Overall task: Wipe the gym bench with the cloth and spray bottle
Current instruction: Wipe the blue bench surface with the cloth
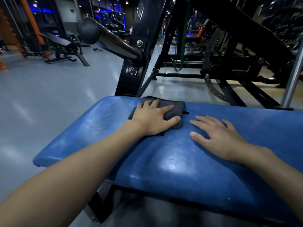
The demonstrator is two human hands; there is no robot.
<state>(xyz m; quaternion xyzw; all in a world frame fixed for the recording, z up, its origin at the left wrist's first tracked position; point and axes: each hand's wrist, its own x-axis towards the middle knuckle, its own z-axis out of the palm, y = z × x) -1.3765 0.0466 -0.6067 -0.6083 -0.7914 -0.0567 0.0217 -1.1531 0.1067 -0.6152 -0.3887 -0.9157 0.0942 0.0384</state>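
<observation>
A blue padded gym bench (172, 164) fills the lower middle of the head view. A dark grey cloth (173, 106) lies bunched on the bench's far edge. My left hand (154, 117) lies on top of the cloth, fingers spread over it and thumb curled along its near side. My right hand (218, 136) rests flat on the bare pad just right of the cloth, fingers straight. The pad's left part looks dull and smeared. No spray bottle is in view.
A black steel upright (136, 63) with a thick bar ending in a round cap (89, 31) rises just behind the bench. More black machine frame (229, 68) and a green band (180, 51) stand behind on the right. Grey floor (41, 95) and another bench (65, 48) lie to the left.
</observation>
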